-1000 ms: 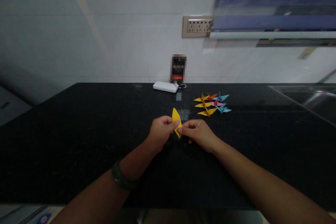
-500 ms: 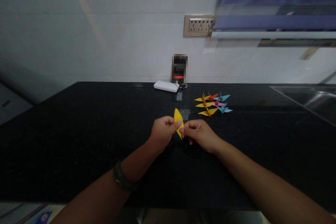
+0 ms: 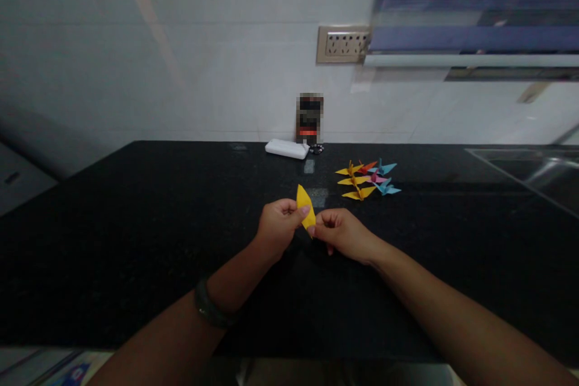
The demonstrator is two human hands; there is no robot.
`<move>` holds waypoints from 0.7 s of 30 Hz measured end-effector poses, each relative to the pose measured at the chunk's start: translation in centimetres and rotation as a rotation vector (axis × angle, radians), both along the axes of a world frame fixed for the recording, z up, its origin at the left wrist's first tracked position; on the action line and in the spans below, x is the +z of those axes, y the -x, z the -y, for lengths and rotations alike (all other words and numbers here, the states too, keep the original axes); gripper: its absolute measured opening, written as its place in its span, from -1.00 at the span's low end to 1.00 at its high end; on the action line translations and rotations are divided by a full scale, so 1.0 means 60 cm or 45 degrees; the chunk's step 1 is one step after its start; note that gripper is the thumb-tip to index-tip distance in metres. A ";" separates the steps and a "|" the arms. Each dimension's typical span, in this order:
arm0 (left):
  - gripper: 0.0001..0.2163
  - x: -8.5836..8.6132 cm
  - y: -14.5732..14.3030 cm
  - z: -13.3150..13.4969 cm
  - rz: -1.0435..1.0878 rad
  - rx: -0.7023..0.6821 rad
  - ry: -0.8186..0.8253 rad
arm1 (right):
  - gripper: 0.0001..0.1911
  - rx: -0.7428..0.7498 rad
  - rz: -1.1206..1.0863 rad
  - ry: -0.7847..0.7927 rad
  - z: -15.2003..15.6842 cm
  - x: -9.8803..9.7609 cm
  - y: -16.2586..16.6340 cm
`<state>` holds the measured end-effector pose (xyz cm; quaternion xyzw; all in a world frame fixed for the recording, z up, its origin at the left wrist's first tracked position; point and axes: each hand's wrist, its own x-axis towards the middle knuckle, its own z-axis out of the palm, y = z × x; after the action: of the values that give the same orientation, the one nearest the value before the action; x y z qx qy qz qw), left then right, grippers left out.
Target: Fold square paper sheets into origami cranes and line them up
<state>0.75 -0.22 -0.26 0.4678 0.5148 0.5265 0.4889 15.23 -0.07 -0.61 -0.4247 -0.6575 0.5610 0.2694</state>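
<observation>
Between my hands is a piece of folded yellow paper point(image 3: 306, 200), narrow and pointed at its top end, held tilted above the dark countertop. My left hand point(image 3: 281, 223) pinches its left side, thumb lying across the front. Thumb and fingers of my right hand point(image 3: 340, 231) close on its lower end, covering most of the bottom point. Just beyond my right hand stand several small paper cranes in rows: yellow ones point(image 3: 360, 193), an orange-red one point(image 3: 368, 167), a pink one point(image 3: 375, 178) and blue ones point(image 3: 388, 189).
A white oblong device point(image 3: 286, 149) lies by the wall, beside a dark beaded item point(image 3: 316, 149). Behind them a blurred-out upright object point(image 3: 310, 117) leans on the wall. A sink point(image 3: 543, 172) is set into the black countertop point(image 3: 136, 241) at right. Sockets point(image 3: 344, 44) are on the wall.
The yellow paper and my left hand have shifted slightly left and up. My right thumb has slid lower on the paper, covering more of its bottom tip.
</observation>
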 end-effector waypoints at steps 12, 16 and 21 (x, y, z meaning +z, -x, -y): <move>-0.79 -0.008 0.000 0.004 -0.261 -0.300 0.013 | -0.70 -0.183 -0.329 -0.014 -0.016 0.014 -0.015; -0.83 -0.010 -0.002 0.005 -0.360 -0.420 -0.022 | -0.74 -0.183 -0.325 0.015 -0.013 0.010 -0.006; -0.80 -0.012 0.001 0.004 -0.374 -0.537 -0.091 | -0.72 -0.249 -0.358 0.010 -0.013 0.011 -0.005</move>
<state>0.69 -0.47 -0.97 0.6533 0.4523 0.3571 0.4910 15.51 0.68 0.05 -0.4050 -0.5666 0.5885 0.4105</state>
